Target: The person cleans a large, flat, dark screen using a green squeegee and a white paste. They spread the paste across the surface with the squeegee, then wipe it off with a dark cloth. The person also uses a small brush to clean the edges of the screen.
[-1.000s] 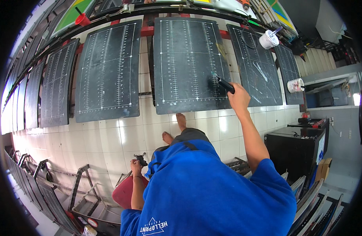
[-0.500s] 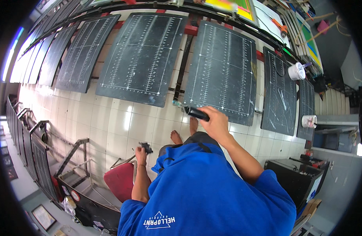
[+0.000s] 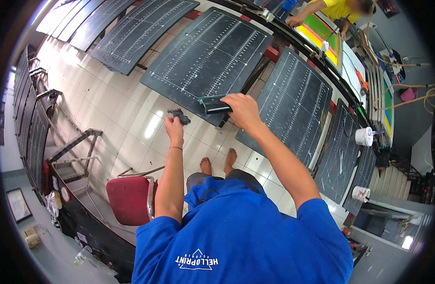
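Observation:
My left hand (image 3: 174, 129) is closed round a crumpled black rag (image 3: 180, 116), held out above the tiled floor. With my right hand (image 3: 243, 111) I grip what looks like a squeegee (image 3: 215, 104), with a black body and a dark green edge. It is over the near corner of a dark flat board (image 3: 205, 54) marked with white ruler lines; whether it touches the board I cannot tell. A second ruled board (image 3: 293, 102) lies to the right, beneath my right forearm.
More ruled boards (image 3: 141, 35) continue along both sides. A red chair (image 3: 128, 201) stands at my left. White tubs (image 3: 363, 137) sit at the right. Across the rail, a person in a yellow shirt (image 3: 342, 8) reaches over a green-and-yellow screen frame (image 3: 316, 31). An orange tool (image 3: 362, 83) lies near it.
Both hands have moved forward; the squeegee has come from the gap between boards to the left board's corner. My view has turned right, and the person in yellow has come into sight.

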`<state>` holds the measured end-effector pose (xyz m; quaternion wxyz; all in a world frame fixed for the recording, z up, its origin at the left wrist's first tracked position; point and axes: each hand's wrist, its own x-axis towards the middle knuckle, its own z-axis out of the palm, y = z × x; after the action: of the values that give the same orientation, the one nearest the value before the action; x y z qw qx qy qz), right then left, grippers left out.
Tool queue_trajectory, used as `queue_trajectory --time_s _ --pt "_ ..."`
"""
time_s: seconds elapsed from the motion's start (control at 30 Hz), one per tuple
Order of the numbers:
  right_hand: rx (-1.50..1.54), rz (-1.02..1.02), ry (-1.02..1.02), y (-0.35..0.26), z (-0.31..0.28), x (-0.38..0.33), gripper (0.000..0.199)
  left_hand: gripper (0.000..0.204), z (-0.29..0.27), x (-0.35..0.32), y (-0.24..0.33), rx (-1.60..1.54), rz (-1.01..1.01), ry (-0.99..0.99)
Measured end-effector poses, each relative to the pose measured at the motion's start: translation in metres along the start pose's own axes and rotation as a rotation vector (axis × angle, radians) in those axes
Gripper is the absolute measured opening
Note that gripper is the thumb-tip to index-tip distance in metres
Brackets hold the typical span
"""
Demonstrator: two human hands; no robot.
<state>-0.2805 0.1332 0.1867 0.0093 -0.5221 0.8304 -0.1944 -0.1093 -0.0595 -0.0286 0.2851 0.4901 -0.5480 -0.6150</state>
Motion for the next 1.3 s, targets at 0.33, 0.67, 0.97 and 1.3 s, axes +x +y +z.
queue_trajectory --time_s 0.33,0.67,0.97,1.3 --pt "-0.056 -0.162 -0.176 0.017 0.006 -0.048 0.042 0.012 -0.005 -0.087 -0.065 0.013 -0.201 -0.022" --pt "0.076 0.241 0.213 0.023 -0.105 -0.122 0.04 0.008 -0.009 -0.091 -0.062 -0.074 -0.255 -0.159" --pt "0.329 1.105 0.535 0.009 -0.094 -0.322 0.026 0.008 0.058 -0.12 -0.03 -0.077 -0.281 -0.723" --pt "0.403 1.137 0.642 0.045 -0.115 -0.382 0.011 0.015 0.11 -0.179 -0.001 0.099 0.15 -0.504"
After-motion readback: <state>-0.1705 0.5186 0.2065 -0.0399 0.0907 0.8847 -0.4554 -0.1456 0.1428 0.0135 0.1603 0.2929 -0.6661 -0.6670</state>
